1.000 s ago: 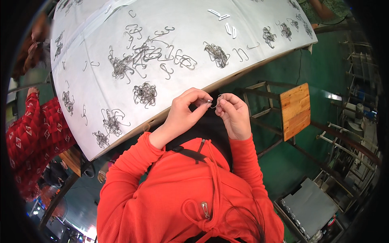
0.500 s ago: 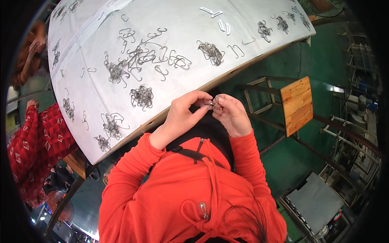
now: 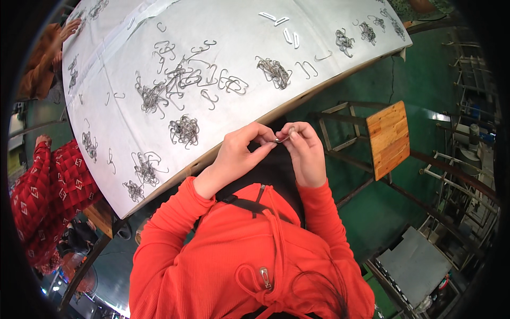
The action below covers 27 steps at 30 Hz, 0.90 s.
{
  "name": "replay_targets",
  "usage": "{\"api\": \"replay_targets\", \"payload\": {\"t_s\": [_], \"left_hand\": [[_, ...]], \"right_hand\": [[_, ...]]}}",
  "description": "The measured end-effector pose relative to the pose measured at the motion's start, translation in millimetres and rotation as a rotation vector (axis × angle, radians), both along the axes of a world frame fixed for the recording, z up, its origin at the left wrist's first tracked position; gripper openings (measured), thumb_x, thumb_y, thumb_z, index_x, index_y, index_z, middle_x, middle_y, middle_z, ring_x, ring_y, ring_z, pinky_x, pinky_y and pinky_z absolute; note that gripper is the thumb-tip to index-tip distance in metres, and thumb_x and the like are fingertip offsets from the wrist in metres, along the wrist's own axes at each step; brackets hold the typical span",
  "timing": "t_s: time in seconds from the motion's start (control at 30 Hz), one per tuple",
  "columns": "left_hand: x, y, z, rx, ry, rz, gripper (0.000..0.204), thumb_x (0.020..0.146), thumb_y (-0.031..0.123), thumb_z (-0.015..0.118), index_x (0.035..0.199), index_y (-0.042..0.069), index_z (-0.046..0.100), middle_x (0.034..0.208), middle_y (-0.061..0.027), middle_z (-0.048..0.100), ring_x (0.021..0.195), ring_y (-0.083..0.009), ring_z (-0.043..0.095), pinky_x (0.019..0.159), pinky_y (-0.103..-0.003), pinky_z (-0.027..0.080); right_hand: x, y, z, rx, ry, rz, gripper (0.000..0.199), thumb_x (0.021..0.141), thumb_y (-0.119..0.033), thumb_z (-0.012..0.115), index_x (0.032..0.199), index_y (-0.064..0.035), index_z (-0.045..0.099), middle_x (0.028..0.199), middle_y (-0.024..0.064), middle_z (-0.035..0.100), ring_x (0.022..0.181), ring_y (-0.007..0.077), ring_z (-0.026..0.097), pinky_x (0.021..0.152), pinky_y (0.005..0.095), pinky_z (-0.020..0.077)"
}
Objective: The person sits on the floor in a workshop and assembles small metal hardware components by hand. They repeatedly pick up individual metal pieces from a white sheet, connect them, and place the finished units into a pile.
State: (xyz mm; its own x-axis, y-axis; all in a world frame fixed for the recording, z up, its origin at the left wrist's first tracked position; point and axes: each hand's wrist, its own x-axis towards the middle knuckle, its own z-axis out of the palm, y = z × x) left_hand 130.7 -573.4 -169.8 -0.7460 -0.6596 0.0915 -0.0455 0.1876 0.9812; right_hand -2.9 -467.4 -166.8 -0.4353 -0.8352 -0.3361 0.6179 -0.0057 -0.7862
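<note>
My left hand (image 3: 240, 156) and my right hand (image 3: 305, 150) meet just below the near edge of a white-covered table (image 3: 223, 37). Together they pinch a small metal wire hook (image 3: 281, 139) between their fingertips, thumbs pressed against it. Both arms wear bright orange sleeves. On the table lie tangled heaps of wire hooks (image 3: 184, 129), a larger loose spread of hooks (image 3: 183, 80), and another clump (image 3: 274, 70) closest to my hands.
A wooden-topped stool (image 3: 388, 138) stands right of my hands on the green floor. A person in red patterned clothing (image 3: 45, 196) sits at the left, another person's arm (image 3: 45, 61) at the upper left. Metal racks (image 3: 467, 159) and a grey panel (image 3: 417, 263) fill the right.
My hands stay together on the hook, fingers shifting slightly. The view has tilted a little, sliding the table and stool in the picture.
</note>
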Motion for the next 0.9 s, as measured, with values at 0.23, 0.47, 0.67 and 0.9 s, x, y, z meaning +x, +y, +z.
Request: {"api": "replay_targets", "payload": {"t_s": [0.23, 0.47, 0.67, 0.9], "left_hand": [[-49, -95, 15, -0.278, -0.182, -0.392, 0.016, 0.081, 0.006, 0.067, 0.096, 0.006, 0.067, 0.088, -0.0054, 0.069, 0.079, -0.0186, 0.066, 0.073, -0.031, 0.051], [-148, -170, -40, -0.922, -0.331, -0.045, 0.017, 0.085, 0.007, 0.06, 0.1, 0.009, 0.069, 0.11, -0.0101, 0.063, 0.086, -0.0304, 0.064, 0.076, -0.038, 0.052], [-154, -172, -25, -0.826, -0.534, -0.069, 0.012, 0.085, 0.01, 0.063, 0.094, 0.006, 0.069, 0.105, -0.0155, 0.061, 0.087, -0.0337, 0.065, 0.079, -0.041, 0.054], [-101, -98, 12, -0.009, -0.074, -0.164, 0.02, 0.088, 0.011, 0.065, 0.103, -0.002, 0.065, 0.086, -0.0006, 0.065, 0.076, -0.0055, 0.057, 0.07, -0.023, 0.048]], "right_hand": [[6, 10, 10, -0.254, 0.504, -0.061, 0.006, 0.096, 0.004, 0.048, 0.101, 0.0002, 0.048, 0.105, 0.0101, 0.053, 0.098, 0.0187, 0.06, 0.09, 0.0328, 0.0483], [0, 11, 20, -0.252, 0.683, -0.073, 0.005, 0.095, 0.004, 0.049, 0.099, 0.0011, 0.048, 0.104, 0.0108, 0.052, 0.097, 0.0194, 0.06, 0.089, 0.033, 0.0491], [-7, 13, 12, -0.197, 0.526, -0.165, 0.004, 0.095, 0.004, 0.05, 0.097, 0.0005, 0.05, 0.102, 0.0097, 0.053, 0.096, 0.0186, 0.06, 0.091, 0.0325, 0.0482], [-7, 7, -2, -0.164, 0.633, -0.207, 0.006, 0.093, 0.006, 0.054, 0.097, 0.0024, 0.053, 0.102, 0.0089, 0.054, 0.095, 0.018, 0.06, 0.089, 0.0313, 0.0496]]}}
